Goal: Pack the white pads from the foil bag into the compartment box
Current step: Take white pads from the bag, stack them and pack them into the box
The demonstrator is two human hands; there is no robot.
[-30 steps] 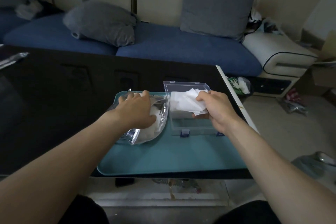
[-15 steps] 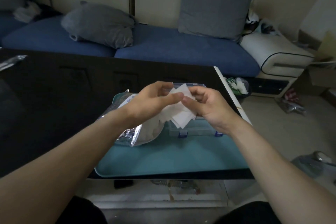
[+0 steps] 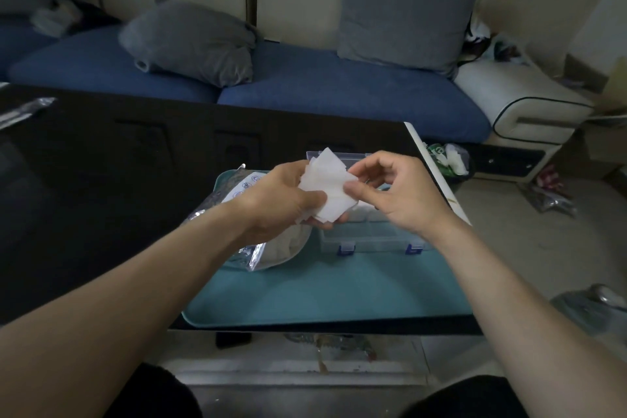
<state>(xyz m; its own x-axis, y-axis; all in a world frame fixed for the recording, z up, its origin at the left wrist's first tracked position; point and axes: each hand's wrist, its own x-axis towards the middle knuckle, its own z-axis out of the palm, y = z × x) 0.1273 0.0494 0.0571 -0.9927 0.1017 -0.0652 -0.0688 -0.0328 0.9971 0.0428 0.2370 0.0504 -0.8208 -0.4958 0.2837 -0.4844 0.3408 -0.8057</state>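
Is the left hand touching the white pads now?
Touching. In the head view the left hand holds the stack of white pads, its thumb lying across their lower edge.

A fanned stack of thin, square white pads [image 3: 327, 192] is held above the tray, over the gap between bag and box. The silver foil bag [image 3: 271, 253] lies on its side at the left, mouth open, white contents visible. The clear compartment box [image 3: 369, 237] sits just right of it, lid raised, blue latches facing forward.
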